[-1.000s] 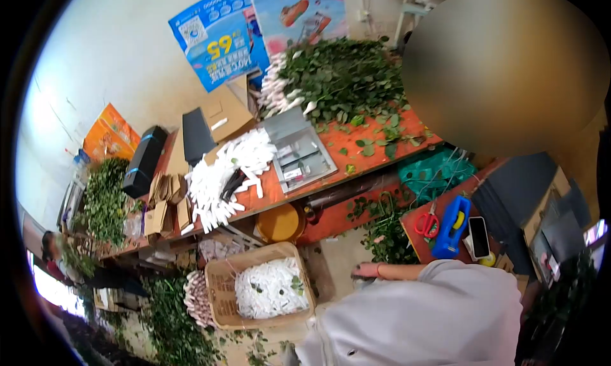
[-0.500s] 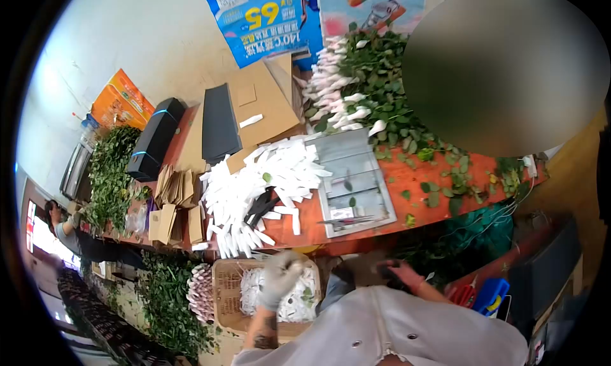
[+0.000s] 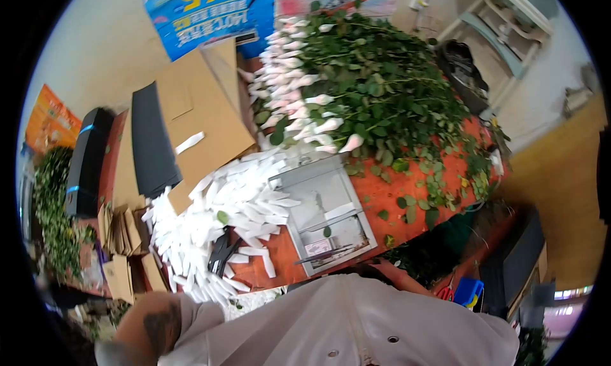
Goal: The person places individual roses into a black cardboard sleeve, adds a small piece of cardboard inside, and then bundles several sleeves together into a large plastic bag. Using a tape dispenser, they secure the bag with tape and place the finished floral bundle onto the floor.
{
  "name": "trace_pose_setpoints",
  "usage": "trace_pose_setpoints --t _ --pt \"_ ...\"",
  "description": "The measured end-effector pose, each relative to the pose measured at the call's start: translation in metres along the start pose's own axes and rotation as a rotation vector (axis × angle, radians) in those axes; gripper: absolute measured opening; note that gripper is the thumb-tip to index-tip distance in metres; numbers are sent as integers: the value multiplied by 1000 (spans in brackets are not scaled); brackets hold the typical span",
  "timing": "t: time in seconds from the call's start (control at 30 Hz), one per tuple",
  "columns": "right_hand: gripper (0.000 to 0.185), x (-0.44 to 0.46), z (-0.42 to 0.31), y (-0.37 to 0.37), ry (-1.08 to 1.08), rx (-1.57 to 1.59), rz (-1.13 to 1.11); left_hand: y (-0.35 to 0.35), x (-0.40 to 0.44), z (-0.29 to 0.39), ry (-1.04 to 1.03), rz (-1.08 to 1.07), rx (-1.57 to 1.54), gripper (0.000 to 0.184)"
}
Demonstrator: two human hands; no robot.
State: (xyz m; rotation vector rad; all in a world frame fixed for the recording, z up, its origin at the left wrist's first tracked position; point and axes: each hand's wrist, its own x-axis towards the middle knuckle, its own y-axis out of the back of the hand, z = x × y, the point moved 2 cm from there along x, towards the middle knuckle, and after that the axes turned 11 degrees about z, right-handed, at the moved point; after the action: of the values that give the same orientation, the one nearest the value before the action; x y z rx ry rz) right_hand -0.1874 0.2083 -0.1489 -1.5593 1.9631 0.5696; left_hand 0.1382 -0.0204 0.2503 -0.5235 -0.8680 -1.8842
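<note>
At the lower left, beside a tattooed forearm, a blurred grey patch appears to be my gloved left hand [image 3: 118, 353]; its fingers cannot be made out. My right hand [image 3: 382, 269], in a dark covering, is by the table's front edge, just right of the grey metal tray [image 3: 370, 234]. The jacket front partly covers it, so its grip is hidden. Inside the tray lie a dark thin tool [image 3: 323, 254], a leaf and a white sleeve. White foam sleeves [image 3: 210, 232] are heaped left of the tray, with a black object [image 3: 223, 250] among them.
Rose stems with white-covered heads [image 3: 382, 80] pile up at the back of the red table [image 3: 382, 197]. Cardboard sheets [image 3: 203, 105] and black sheets [image 3: 151, 137] stand left. A blue-and-yellow item [image 3: 469, 291] and red scissors [image 3: 445, 292] are lower right.
The view has swung right and nearer the table. My left hand has left the basket area for the lower left; my right hand is now closer to the tray, partly covered.
</note>
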Motion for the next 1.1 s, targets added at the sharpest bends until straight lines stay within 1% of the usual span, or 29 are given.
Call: trace_pose_setpoints --t 0.07,0.1,0.13,0.17,0.2,0.23,0.27,0.3,0.33,0.37,0.4,0.43,0.47,0.53,0.6,0.63,0.67,0.7,0.73,0.77,0.83,0.87,0.9,0.93,0.97,1.0,1.07,1.1 --pt "33 11 22 21 -55 -56 83 12 23 -24 172 205 62 22" --pt "32 6 11 27 -25 -161 158 18 33 -55 307 320 87 23" --pt "31 -4 -3 33 11 -257 239 24 43 -96 434 403 133 24" --pt "31 -4 0 45 63 -241 252 38 45 -172 400 408 174 28" --pt "31 -4 2 53 114 -223 274 45 25 -212 533 317 710 43" --pt "31 -8 -9 55 124 -215 257 59 -19 -280 690 332 931 58" --pt "30 -19 -25 58 206 -84 246 73 -62 -347 865 312 1136 72" --pt "29 -25 -40 62 290 48 237 62 -71 -346 1131 254 886 66" --pt "29 -26 -49 67 297 54 226 46 -75 -342 1376 190 614 61" --pt "29 -28 -54 72 293 129 250 36 -74 -336 1378 194 630 61" --pt "30 -29 -57 77 291 202 275 27 -73 -331 1352 281 522 51" --pt "30 -25 -59 82 295 206 262 20 -70 -329 1317 370 413 43" --pt "31 -22 -62 87 320 222 256 30 -72 -340 1312 381 423 43" --pt "33 -20 -74 94 352 243 241 63 -65 -363 982 595 208 27" --pt "36 -27 -94 101 354 437 97 65 -1 -280 945 540 632 16" --pt "36 -23 -93 109 356 442 90 80 20 -263 834 471 943 17" --pt "36 -18 -91 116 416 458 82 95 39 -246 710 389 1250 18" --pt "35 -16 -90 121 474 475 73 96 62 -224 630 346 1463 21" --pt "35 -16 -94 122 471 480 58 97 81 -198 539 302 1674 25" --pt "36 -16 -103 124 470 427 58 85 96 -164 537 309 1690 25" --pt "36 -18 -127 124 480 374 45 54 120 -116 454 185 1951 30" --pt "42 -18 -143 122 502 290 -20 57 121 -106 457 201 1964 30" --pt "49 -18 -158 121 524 204 -86 60 122 -95 384 182 1981 31" --pt "49 -17 -172 121 536 201 -101 63 122 -85 308 163 1995 32" --pt "49 -16 -185 120 532 161 -200 65 122 -69 265 183 1909 29" --pt "49 -14 -199 118 528 125 -290 65 118 -50 250 197 1912 29" --pt "52 -7 -234 112 701 219 -444 50 106 -3 83 198 1537 29" --pt "56 22 -229 126 852 11 -112 51 101 13 101 187 1357 29"
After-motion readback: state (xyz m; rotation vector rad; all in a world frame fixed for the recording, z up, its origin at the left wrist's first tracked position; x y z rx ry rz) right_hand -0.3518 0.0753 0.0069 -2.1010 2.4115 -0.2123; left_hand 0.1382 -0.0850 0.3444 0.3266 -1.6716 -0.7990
